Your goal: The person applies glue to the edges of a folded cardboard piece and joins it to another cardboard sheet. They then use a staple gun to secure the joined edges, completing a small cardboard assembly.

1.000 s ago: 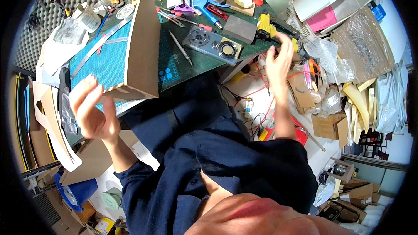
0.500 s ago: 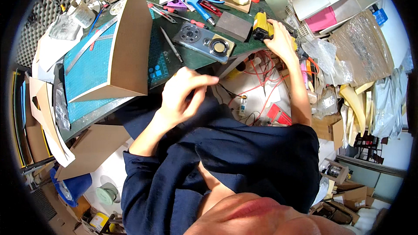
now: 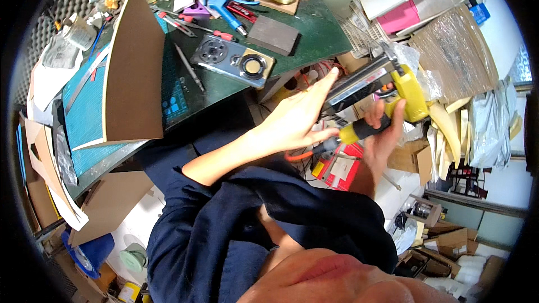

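My right hand (image 3: pixel 382 134) grips the black handle of a yellow and black air nail gun (image 3: pixel 414 98), raised at the right beyond the table's edge. Its long dark magazine slants toward my left hand (image 3: pixel 292 113). That hand is open, fingers stretched out alongside the magazine and thumb close to the handle's yellow end; contact there is unclear. An orange hose end (image 3: pixel 297 157) shows below the handle. On the table at left, a brown board (image 3: pixel 135 73) stands upright, joined to another piece at its lower edge.
A green cutting mat (image 3: pixel 84 118) lies under the boards. On the dark green tabletop are a grey-blue phone-like device (image 3: pixel 210 50), a grey block (image 3: pixel 273 35), a blue air blow gun (image 3: pixel 222 3) and a pen-like tool (image 3: pixel 190 67). Red cases (image 3: pixel 342 168) sit on the floor.
My right hand has lifted the nail gun off the table's right side and drawn it nearer. My left hand has moved right toward it, its fingers straightening. The view has shifted right.
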`<state>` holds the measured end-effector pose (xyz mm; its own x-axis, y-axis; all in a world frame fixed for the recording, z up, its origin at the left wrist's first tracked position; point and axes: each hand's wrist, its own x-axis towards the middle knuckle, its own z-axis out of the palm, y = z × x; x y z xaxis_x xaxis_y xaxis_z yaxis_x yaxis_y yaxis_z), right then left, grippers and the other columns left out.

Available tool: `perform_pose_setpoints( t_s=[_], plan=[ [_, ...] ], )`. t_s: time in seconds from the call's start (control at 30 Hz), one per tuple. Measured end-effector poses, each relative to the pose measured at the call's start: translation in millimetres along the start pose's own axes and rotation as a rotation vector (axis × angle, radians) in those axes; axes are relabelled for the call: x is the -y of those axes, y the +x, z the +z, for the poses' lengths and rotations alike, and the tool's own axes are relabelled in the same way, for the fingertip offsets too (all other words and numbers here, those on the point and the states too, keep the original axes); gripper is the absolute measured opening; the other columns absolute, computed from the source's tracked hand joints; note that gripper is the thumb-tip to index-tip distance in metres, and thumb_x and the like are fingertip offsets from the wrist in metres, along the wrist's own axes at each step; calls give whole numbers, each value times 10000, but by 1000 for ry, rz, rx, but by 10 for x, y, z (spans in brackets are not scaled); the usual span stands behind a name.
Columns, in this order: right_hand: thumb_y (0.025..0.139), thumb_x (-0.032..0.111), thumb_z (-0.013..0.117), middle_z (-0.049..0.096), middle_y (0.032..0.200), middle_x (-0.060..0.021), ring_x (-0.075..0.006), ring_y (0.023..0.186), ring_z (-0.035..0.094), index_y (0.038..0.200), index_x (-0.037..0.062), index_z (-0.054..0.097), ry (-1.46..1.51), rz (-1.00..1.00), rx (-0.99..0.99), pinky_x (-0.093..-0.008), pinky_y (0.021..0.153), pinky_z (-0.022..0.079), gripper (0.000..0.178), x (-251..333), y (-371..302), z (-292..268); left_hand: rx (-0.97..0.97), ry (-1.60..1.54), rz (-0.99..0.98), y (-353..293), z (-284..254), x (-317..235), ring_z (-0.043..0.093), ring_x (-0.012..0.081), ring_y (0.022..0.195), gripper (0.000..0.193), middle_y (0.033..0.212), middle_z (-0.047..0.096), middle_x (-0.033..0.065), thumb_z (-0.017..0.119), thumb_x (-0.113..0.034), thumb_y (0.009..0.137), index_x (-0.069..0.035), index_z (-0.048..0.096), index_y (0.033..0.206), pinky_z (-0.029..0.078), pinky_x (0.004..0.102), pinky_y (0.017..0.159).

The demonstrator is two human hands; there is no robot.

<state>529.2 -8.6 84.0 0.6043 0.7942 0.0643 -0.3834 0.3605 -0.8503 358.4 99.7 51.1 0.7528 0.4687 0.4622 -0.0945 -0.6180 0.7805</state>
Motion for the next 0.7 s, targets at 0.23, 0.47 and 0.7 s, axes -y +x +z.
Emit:
perform_pose_setpoints(
  t_s=[0.23,0.47,0.7],
  plan=[
    [1031,378,384,312,602,36,-59,502,312,1240,66,491,527,161,234,-218,551,317,390,-440,39,-125,-81,173,-68,-264,-38,26,514,369,1217,775,1415,412,243,709,-131,794,-12,293,1436,495,375,949],
    [1015,376,436,332,604,15,-74,510,354,1180,-53,481,782,244,259,-228,549,354,462,-494,173,-317,38,220,-224,-637,-189,-145,549,345,1191,808,1400,454,207,765,-148,733,-23,358,1419,498,371,951],
    [1000,457,426,300,518,48,-52,462,331,834,55,518,790,360,134,-194,494,330,444,-518,159,-252,-122,236,87,-467,-267,-146,519,344,1242,739,1338,518,228,740,-441,747,16,538,1291,402,425,1047]
  ],
)
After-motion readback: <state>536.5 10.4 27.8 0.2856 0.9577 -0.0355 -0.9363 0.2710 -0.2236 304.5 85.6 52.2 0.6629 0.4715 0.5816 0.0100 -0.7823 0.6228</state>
